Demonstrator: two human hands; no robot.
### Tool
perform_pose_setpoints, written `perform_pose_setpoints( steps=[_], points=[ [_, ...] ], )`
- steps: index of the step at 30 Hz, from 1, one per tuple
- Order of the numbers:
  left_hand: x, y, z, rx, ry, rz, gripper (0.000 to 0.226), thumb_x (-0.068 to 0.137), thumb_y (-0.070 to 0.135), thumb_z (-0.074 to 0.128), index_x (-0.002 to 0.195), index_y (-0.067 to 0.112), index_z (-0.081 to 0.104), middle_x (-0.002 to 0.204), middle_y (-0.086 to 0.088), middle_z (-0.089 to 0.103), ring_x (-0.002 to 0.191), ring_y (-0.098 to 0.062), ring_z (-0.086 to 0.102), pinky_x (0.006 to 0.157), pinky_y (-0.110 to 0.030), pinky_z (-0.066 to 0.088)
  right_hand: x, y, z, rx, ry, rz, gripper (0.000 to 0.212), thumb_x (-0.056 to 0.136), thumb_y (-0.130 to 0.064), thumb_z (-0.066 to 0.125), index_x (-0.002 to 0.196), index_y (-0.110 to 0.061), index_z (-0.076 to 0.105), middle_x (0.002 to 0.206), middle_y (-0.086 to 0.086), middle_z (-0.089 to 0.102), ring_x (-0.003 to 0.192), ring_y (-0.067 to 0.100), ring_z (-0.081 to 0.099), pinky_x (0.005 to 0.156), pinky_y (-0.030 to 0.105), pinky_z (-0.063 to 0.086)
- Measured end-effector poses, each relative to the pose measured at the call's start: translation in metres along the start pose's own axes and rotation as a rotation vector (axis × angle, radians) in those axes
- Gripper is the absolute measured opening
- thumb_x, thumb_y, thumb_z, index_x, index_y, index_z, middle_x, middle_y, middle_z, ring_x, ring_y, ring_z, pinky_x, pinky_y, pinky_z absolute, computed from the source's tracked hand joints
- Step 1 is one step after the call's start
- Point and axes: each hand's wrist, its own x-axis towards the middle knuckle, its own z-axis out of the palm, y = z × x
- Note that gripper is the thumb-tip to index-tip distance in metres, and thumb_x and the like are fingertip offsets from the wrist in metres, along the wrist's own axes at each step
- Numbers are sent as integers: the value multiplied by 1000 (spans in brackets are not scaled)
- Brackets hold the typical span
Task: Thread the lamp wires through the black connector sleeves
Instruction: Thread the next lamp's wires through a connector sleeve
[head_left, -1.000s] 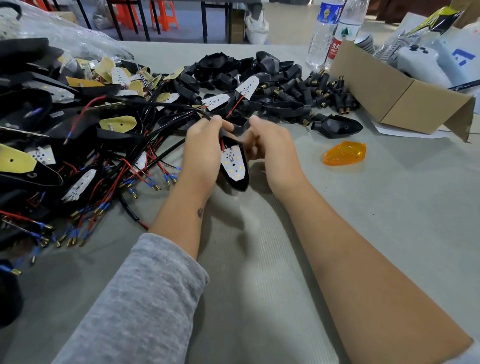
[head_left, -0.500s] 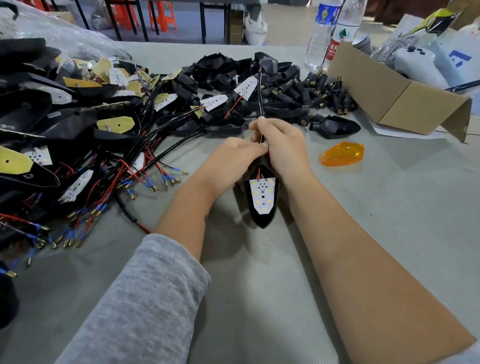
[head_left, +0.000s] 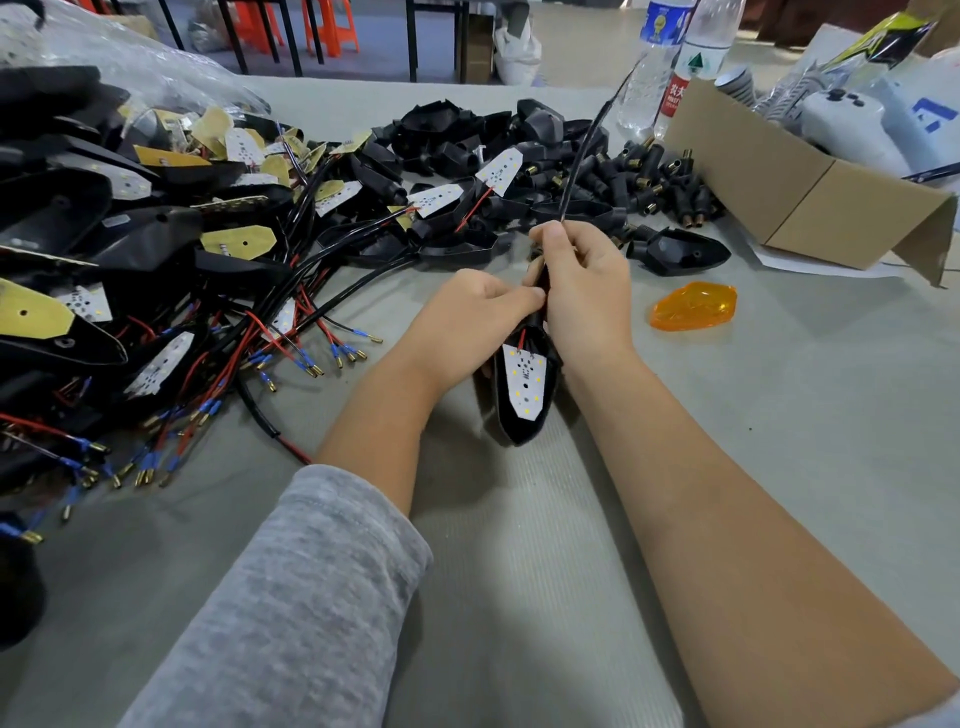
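- The lamp (head_left: 524, 387) sits at table centre, a black shell with a white LED board, its nose pointing to 6 o'clock and its stem end to 12 o'clock between both hands.
- The right hand (head_left: 584, 291) is curled round the stem end, with the thumb pinching the black wire (head_left: 579, 156), which rises toward 1 o'clock.
- The left hand (head_left: 470, 314) is curled, its fingertips pinching at the lamp's neck; whether they hold a sleeve there cannot be told (the fingers cover the joint).
- Judgement: the lamp looks light and rigid and is best held by the shell edge, clear of the board and its thin red lead.
- Judgement: the wire looks limp and springy, so grip it close to the entry point.
- Spare sleeves (head_left: 665, 182) lie piled at 1 o'clock, beside a cardboard box (head_left: 810, 208); an orange lens (head_left: 693, 306) lies at 3 o'clock.
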Motion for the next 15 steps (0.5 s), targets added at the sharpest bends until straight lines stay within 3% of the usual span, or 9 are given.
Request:
perform_pose_setpoints(
  steps=[4, 8, 11, 15],
  points=[
    [1, -3, -2, -63, -28, 29, 36, 90, 30, 61, 70, 1, 54, 71, -9, 45, 64, -21, 36, 60, -33, 28, 0, -1, -1, 77, 73, 24, 18, 103, -14, 44, 93, -7, 57, 53, 0, 51, 42, 2, 44, 45, 15, 37],
    [1, -3, -3, -93, -65, 8, 46, 87, 38, 60, 73, -5, 57, 70, -10, 50, 65, -21, 40, 61, -30, 31, -1, -1, -2, 26, 84, 0, 18, 103, -16, 44, 94, -7, 58, 49, -6, 52, 42, 1, 45, 46, 14, 39],
    [3, -3, -2, -97, 26, -39, 46, 96, 41, 49, 61, 12, 55, 52, 3, 53, 46, -10, 43, 48, -19, 36, -1, -1, -2, -12, 55, 13, 20, 102, -17, 46, 89, -11, 59, 52, -5, 52, 46, 4, 46, 51, 19, 41],
    [10, -5, -3, -129, 210, -60, 51, 103, 34, 36, 65, 8, 59, 55, -2, 61, 47, -13, 53, 46, -21, 43, -2, -1, 0, -25, -31, 28, 22, 104, -16, 42, 89, -12, 56, 54, 1, 49, 41, 5, 41, 45, 19, 37]
  ],
)
